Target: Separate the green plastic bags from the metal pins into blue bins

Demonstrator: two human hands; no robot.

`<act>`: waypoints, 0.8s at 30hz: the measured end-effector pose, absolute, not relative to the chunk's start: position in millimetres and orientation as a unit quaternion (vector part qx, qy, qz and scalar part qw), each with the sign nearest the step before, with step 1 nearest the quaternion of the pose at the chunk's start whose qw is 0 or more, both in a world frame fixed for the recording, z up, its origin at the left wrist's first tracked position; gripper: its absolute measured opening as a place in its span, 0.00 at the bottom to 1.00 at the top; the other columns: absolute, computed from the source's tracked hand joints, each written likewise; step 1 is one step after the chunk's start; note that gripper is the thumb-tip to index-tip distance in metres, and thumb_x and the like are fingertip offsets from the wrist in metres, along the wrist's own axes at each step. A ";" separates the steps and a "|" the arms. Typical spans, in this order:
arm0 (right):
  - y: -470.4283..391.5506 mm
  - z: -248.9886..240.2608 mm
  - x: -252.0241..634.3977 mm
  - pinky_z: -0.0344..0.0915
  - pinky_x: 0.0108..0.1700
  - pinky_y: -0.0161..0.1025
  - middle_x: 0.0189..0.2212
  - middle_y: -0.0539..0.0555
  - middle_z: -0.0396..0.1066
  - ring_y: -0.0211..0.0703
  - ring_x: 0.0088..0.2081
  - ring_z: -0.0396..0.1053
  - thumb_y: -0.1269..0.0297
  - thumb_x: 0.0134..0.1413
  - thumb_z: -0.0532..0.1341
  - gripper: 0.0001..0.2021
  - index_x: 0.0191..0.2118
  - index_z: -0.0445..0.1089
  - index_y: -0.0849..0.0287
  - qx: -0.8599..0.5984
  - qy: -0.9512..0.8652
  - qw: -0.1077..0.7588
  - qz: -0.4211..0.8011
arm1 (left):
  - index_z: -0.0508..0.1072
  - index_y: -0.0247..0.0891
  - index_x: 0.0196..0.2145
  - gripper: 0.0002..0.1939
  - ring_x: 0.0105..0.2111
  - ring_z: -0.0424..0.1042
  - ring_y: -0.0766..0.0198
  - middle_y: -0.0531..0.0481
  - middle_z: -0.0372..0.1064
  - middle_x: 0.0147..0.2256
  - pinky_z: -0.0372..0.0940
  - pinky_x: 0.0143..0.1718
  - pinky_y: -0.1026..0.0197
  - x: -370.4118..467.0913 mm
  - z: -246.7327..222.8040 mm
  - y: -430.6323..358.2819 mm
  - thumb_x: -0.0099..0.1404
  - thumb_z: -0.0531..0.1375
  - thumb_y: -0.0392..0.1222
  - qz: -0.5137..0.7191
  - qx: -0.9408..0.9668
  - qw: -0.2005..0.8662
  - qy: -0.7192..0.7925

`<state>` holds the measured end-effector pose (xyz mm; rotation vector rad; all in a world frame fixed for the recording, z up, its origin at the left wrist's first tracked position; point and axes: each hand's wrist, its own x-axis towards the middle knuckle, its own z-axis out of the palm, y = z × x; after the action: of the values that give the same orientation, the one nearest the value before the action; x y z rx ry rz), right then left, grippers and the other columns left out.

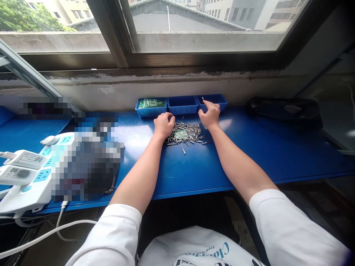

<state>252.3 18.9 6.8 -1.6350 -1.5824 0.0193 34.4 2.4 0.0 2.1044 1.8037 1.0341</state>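
Note:
A loose pile of metal pop rivets (191, 130) lies on the blue table, with a small green packet (181, 134) showing among them. At the pile's left edge is my left hand (164, 125), its fingers curled together; what they hold, if anything, is hidden. My right hand (210, 114) reaches over the front wall of the right blue bin (222, 101), thumb and index finger apart. A tiny bright piece (203, 98) shows by the index fingertip, probably a rivet. The middle blue bin (183, 109) stands between my hands, behind the pile.
Green packets (151, 103) fill the left blue bin (151, 112). A white power strip (41, 177) with plugs and cables takes up the table's left side, beside a blurred dark object (91, 166). A black case (285, 111) lies at right. Behind the bins runs the window wall.

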 end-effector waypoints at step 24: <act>24.4 -4.3 250.3 0.57 0.52 0.61 0.64 0.66 0.52 0.65 0.57 0.52 0.60 0.54 0.56 0.27 0.60 0.62 0.60 -0.670 -0.660 0.339 -0.027 | 0.77 0.43 0.38 0.12 0.49 0.68 0.45 0.43 0.75 0.44 0.61 0.50 0.45 33.9 -3.6 2.3 0.63 0.55 0.46 0.255 0.750 0.088 0.604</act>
<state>250.3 24.4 -4.3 -1.7435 -1.7187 -0.0706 33.9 2.3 -3.6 2.2325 1.7990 0.7588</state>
